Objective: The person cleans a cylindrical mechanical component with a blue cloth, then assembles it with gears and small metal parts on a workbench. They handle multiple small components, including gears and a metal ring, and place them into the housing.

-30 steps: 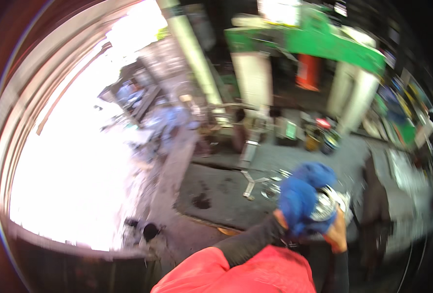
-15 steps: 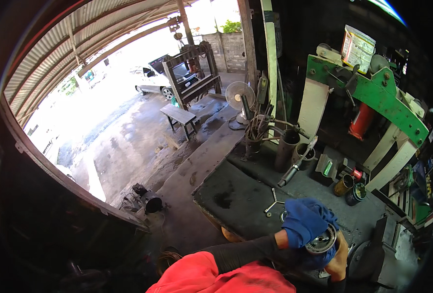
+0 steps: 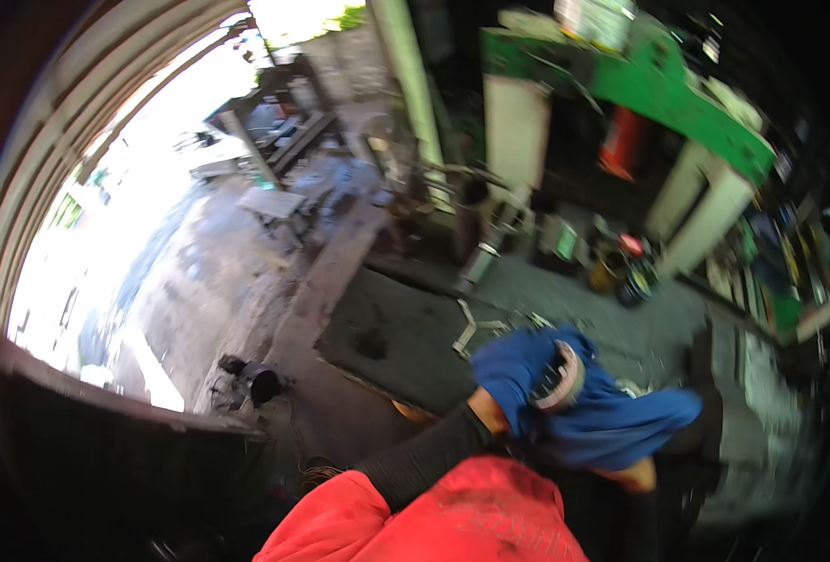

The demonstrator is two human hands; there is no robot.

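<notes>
A blue cloth (image 3: 621,421) is bunched around a round metal part (image 3: 570,379) with a toothed-looking inner rim, which stands tilted and blurred. My left hand (image 3: 490,412) comes in from the left and is closed on the metal part through the cloth; its fingers are hidden under the folds. Beneath the lower right end of the cloth, my right hand (image 3: 634,476) grips the fabric, mostly covered by it. Just beyond the cloth, a three-armed wrench (image 3: 471,328) lies on the dark bench top (image 3: 401,342).
A metal bar tool (image 3: 478,267) rests on the bench. Small tins (image 3: 636,284) stand at the back right, below a green press frame (image 3: 640,80). A dark motor-like object (image 3: 251,379) sits on the floor at left. An outdoor yard (image 3: 153,281) opens beyond.
My view has swung, so the scene sits further left and higher. The metal part has tipped onto its edge. The cloth now spreads rightward over my right hand, which held the part's side before.
</notes>
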